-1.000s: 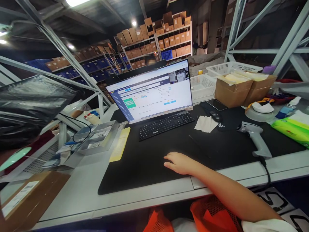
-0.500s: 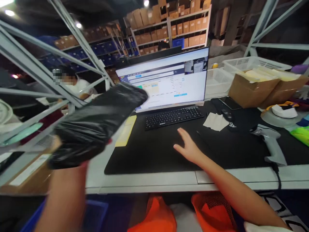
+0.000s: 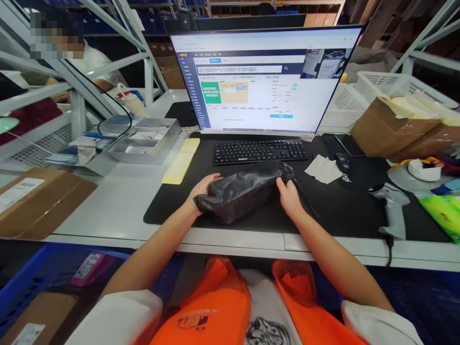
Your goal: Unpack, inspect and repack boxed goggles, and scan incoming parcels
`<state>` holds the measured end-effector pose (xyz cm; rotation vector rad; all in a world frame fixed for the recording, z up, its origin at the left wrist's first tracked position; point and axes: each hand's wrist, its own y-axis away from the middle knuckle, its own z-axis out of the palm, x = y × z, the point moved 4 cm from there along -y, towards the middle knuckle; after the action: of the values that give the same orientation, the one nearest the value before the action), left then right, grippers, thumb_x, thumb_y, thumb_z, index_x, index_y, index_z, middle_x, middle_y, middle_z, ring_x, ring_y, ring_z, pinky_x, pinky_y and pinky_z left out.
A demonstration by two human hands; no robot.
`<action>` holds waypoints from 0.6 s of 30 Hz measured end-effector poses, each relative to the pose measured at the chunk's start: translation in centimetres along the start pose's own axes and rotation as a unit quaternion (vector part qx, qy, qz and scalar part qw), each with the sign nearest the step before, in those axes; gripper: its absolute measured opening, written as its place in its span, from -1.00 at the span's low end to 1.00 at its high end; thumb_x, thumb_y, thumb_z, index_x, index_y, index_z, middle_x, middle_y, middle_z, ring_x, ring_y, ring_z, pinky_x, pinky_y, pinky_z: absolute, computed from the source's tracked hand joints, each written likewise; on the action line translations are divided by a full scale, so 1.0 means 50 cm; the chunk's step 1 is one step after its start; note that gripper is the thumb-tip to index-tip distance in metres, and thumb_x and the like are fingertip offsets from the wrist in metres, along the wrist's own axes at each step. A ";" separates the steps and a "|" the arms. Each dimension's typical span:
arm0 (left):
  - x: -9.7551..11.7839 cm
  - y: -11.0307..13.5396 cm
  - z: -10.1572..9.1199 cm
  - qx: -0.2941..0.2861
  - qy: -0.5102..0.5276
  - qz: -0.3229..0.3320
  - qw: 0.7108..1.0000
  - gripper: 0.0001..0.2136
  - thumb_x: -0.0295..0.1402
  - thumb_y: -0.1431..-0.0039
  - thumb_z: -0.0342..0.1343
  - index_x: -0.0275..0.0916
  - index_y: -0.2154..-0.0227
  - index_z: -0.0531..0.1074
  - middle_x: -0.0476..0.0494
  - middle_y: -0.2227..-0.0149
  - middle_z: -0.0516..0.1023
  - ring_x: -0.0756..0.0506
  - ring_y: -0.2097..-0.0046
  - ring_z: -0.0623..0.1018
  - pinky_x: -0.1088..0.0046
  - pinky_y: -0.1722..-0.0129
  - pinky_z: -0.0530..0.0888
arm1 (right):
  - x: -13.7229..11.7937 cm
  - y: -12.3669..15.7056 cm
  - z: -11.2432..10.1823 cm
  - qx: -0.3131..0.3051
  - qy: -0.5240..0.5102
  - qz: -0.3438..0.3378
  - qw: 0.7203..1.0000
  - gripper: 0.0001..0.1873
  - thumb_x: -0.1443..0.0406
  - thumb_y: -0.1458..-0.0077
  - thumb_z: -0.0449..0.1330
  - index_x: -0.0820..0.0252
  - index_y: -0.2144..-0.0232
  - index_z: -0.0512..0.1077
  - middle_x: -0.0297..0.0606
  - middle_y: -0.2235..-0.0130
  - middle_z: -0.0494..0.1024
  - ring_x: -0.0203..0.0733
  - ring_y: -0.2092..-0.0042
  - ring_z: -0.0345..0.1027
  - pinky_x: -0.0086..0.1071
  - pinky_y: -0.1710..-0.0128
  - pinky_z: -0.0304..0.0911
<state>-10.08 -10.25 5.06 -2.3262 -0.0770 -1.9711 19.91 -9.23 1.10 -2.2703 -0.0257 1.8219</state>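
A package wrapped in black plastic [image 3: 244, 191] is between my two hands, just over the black desk mat [image 3: 172, 206]. My left hand [image 3: 203, 189] grips its left end, with some fingers hidden behind the plastic. At the other end, my right hand [image 3: 288, 194] is closed on the bunched plastic, thumb on top. Beyond the package lies a black keyboard [image 3: 258, 151], below a lit monitor [image 3: 247, 110].
On the right are a grey barcode scanner [image 3: 391, 211], a mouse [image 3: 342, 163], white paper pieces [image 3: 323, 168] and open cardboard boxes [image 3: 388, 127]. Leftward are a yellow pad [image 3: 180, 161], a divided grey tray [image 3: 147, 141] and a carton [image 3: 43, 201]. A person [image 3: 93, 60] is behind the metal frame.
The black package has come down from the raised left side to the mat before me. My right hand, empty and spread before, now holds its right end. The view has tilted down.
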 end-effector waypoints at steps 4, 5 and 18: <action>0.054 0.028 -0.038 -0.043 -0.098 0.084 0.991 -0.67 -0.06 -0.27 0.13 -0.16 0.11 0.59 -0.23 -0.11 0.59 -0.29 -0.19 0.53 0.03 -0.22 0.44 | -0.012 -0.020 -0.017 -0.008 0.128 -0.040 0.991 -0.17 -0.30 -0.28 -0.25 0.23 0.31 0.48 0.03 0.17 0.60 0.05 0.06 0.45 -0.12 -0.04 0.32; 0.070 0.048 -0.031 -0.069 -0.154 0.127 0.977 -0.70 -0.08 -0.22 0.18 -0.14 0.13 0.60 -0.21 -0.13 0.58 -0.28 -0.20 0.52 0.03 -0.25 0.42 | -0.016 -0.030 -0.033 0.002 0.166 -0.036 0.986 -0.17 -0.28 -0.30 -0.28 0.22 0.35 0.47 0.04 0.21 0.59 0.05 0.08 0.45 -0.13 -0.02 0.31; 0.068 0.146 0.038 -0.043 -0.312 0.238 0.919 -0.79 -0.31 -0.36 0.04 -0.21 0.40 0.46 -0.29 -0.06 0.62 -0.29 -0.23 0.53 -0.06 -0.25 0.43 | 0.005 0.050 -0.224 -0.035 0.576 0.068 0.814 -0.58 0.07 -0.27 0.14 0.30 0.08 0.55 0.08 -0.01 0.54 0.12 0.02 0.44 -0.16 0.05 0.26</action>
<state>-6.91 -17.36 7.85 -2.6062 0.4917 -0.9910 30.45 -13.48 2.63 -3.0628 0.2781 0.2076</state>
